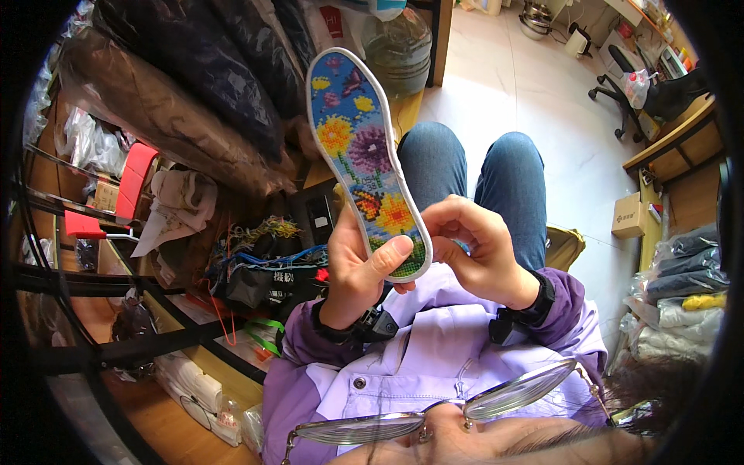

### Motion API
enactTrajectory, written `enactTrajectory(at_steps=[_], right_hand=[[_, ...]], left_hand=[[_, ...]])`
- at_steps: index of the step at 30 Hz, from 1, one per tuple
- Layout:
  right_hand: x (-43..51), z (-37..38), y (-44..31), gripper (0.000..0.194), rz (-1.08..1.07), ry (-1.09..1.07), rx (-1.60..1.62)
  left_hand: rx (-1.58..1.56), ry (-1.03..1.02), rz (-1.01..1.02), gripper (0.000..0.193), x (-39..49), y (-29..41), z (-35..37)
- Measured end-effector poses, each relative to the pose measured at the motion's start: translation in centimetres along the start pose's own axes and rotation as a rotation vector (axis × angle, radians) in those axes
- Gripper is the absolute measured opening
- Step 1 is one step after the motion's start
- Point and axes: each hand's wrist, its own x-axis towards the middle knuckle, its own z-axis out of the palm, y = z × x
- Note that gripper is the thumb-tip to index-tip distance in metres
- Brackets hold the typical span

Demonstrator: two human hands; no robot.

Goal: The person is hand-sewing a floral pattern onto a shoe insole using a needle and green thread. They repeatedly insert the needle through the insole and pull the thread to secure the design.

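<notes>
My left hand (360,261) is closed around the heel end of a cross-stitched insole (372,145), its thumb lying on the patterned face. Yellow and purple flowers and a butterfly on blue fill that face, with green stitching at the heel and a white bound edge all round. Printed marks show near the middle. My right hand (476,250) is at the insole's right edge near the heel, thumb and forefinger curled close together. Whether a needle or thread is between those fingertips cannot be seen. The insole is held tilted above my lap.
Tangled coloured threads (276,229) lie on a dark bag (273,285) at my left. Beyond are plastic-wrapped garments (192,110) and a water jug (398,52). Black-framed shelving (174,340) stands close on the left. A cardboard box (628,215) and folded bagged clothes (686,273) are at right.
</notes>
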Motion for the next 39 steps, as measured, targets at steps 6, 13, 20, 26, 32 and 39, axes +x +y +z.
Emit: enactTrajectory(at_steps=[6,13,20,26,32,39], right_hand=[[-0.3,0.4,0.1,0.033,0.132,0.06,0.208],[1.2,-1.0,-0.6,0.024,-0.361,0.026,-0.713],[1.5,-1.2,-0.7,0.011,-0.493,0.037,-0.521],[-2.5,-6.8,-4.5,0.023,-0.166,0.107,0.423],[-9.9,-19.2,-13.9,0.009,-0.726,0.643,0.039],[-10.4,-20.1,-13.2,0.003,-0.648,0.633,-0.326]], left_hand=[[0.079,0.042,0.003,0.049,0.2,-0.5,0.1],[0.193,0.15,0.134,0.038,0.9,-1.6,0.2],[0.349,0.061,0.231,0.029,1.0,-2.7,-0.4],[0.79,0.496,0.38,0.017,5.3,-5.4,-6.6],[1.221,0.956,0.425,0.018,7.3,-4.8,-16.7],[0.762,0.793,0.346,0.019,7.2,-4.7,-15.0]])
